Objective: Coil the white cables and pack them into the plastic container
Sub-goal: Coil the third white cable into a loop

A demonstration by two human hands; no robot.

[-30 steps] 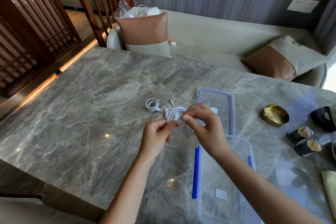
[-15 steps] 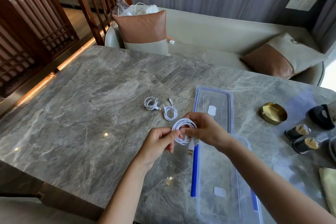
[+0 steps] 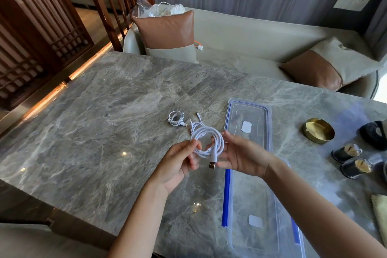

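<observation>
I hold a coiled white cable (image 3: 206,139) above the grey marble table (image 3: 94,132). My left hand (image 3: 178,163) pinches the coil's left side and my right hand (image 3: 245,155) holds its right side. Its gold USB plug (image 3: 212,165) hangs down between my hands. Two more coiled white cables lie on the table beyond: a small coil (image 3: 176,118) and another coil (image 3: 195,124) partly hidden behind the held one. The clear plastic container (image 3: 259,216) with blue clips lies just right of my hands, and its lid (image 3: 248,121) lies farther back.
A brass ashtray (image 3: 318,130), a black object (image 3: 374,134) and two small dark cups (image 3: 351,159) sit at the table's right. A bench with brown cushions (image 3: 167,31) runs behind the table. A plastic bag with more white cables (image 3: 161,8) rests behind the left cushion.
The coil came up off the table and toward me, now held wider between both hands with its USB plug hanging free. The cable lying behind it became visible.
</observation>
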